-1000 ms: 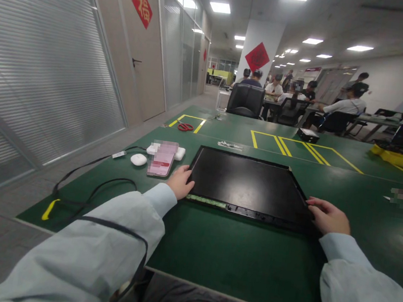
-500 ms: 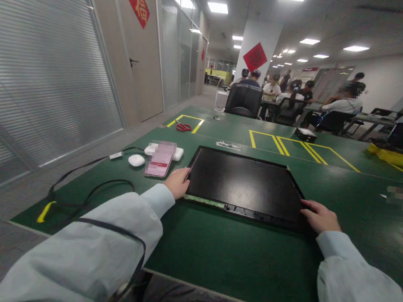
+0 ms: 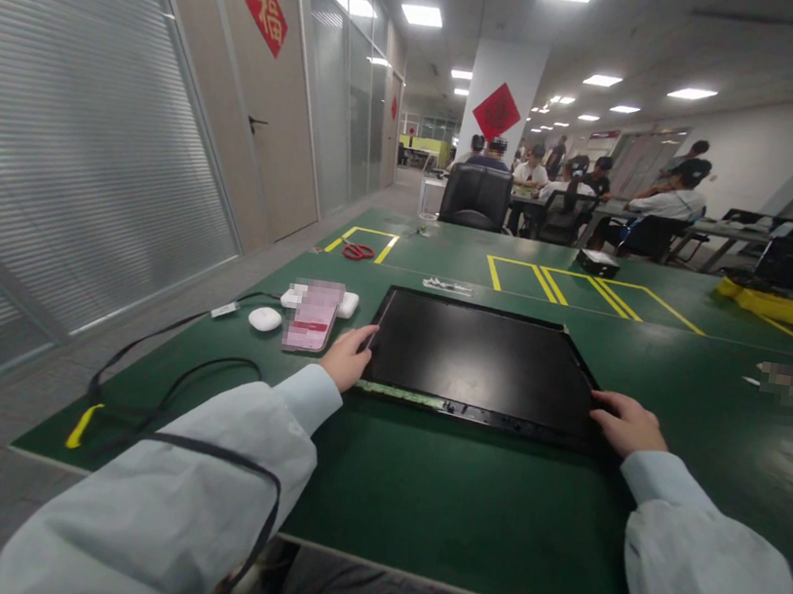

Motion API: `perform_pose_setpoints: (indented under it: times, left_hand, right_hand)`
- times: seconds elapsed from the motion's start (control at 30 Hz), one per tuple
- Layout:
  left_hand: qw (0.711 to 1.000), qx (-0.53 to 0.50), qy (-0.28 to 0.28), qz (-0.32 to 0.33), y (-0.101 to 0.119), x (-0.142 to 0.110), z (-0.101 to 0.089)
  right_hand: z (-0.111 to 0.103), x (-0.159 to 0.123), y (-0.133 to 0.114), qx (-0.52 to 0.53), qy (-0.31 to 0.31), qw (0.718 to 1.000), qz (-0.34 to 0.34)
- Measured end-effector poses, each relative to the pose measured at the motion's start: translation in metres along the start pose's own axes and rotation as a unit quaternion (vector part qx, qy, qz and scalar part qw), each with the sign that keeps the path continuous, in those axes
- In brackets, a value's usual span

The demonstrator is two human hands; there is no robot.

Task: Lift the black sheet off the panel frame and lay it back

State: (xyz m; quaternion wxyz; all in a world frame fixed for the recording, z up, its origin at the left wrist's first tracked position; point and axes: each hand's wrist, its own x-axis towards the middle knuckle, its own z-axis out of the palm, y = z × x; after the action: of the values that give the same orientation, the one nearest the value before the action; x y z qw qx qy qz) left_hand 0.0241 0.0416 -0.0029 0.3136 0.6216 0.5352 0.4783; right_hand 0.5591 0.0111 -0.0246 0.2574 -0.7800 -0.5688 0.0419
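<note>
A black flat display panel point(image 3: 480, 363) lies face up in front of me, with a green circuit strip point(image 3: 401, 395) along the left of its near edge. My left hand point(image 3: 350, 357) grips the panel's left side, thumb and fingers at the edge. On the opposite side, my right hand point(image 3: 629, 424) holds the right edge, its fingers partly hidden beneath. Just left of my left hand rests a pink phone point(image 3: 312, 320), leaning over a white case-like item point(image 3: 347, 305). A rounded white object point(image 3: 264, 319) is beside the phone.
The green table point(image 3: 485, 506) carries red-handled scissors point(image 3: 359, 251), a small clear packet point(image 3: 447, 286), a black box point(image 3: 597, 263) and yellow material point(image 3: 765, 302). A black cable point(image 3: 147, 336) runs along the left. Several people sit beyond a black chair point(image 3: 477, 195).
The camera view has shifted very slightly. Both hands stay on the panel's sides, and the panel has hardly moved.
</note>
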Motion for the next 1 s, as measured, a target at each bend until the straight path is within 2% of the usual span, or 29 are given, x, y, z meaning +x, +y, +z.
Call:
perform_pose_setpoints:
  times: [0.1,0.27,0.47,0.67,0.8,1.0]
  left_hand:
    - [0.993,-0.108,-0.004,-0.055,0.009,-0.001,0.003]
    - [0.966,-0.232,0.038,-0.108,0.024,-0.003,0.007]
    - [0.936,-0.290,0.070,-0.186,0.028,-0.005,0.010]
    - [0.906,-0.336,0.103,-0.237,0.038,-0.007,0.010]
    - [0.877,-0.378,0.089,-0.282,0.048,-0.008,0.008]
    - [0.865,-0.410,0.078,-0.278,0.056,-0.010,0.007]
  right_hand:
    - [-0.001,0.000,0.001,0.011,0.008,1.000,0.017]
    - [-0.003,-0.001,0.000,0.014,-0.010,0.999,0.041]
    - [-0.003,-0.001,-0.001,0.021,0.001,0.999,0.035]
    - [-0.002,-0.001,0.001,0.027,0.001,0.999,0.022]
    - [0.000,0.000,0.003,0.030,-0.005,0.999,0.023]
    - [-0.003,-0.001,0.002,0.042,-0.020,0.999,0.020]
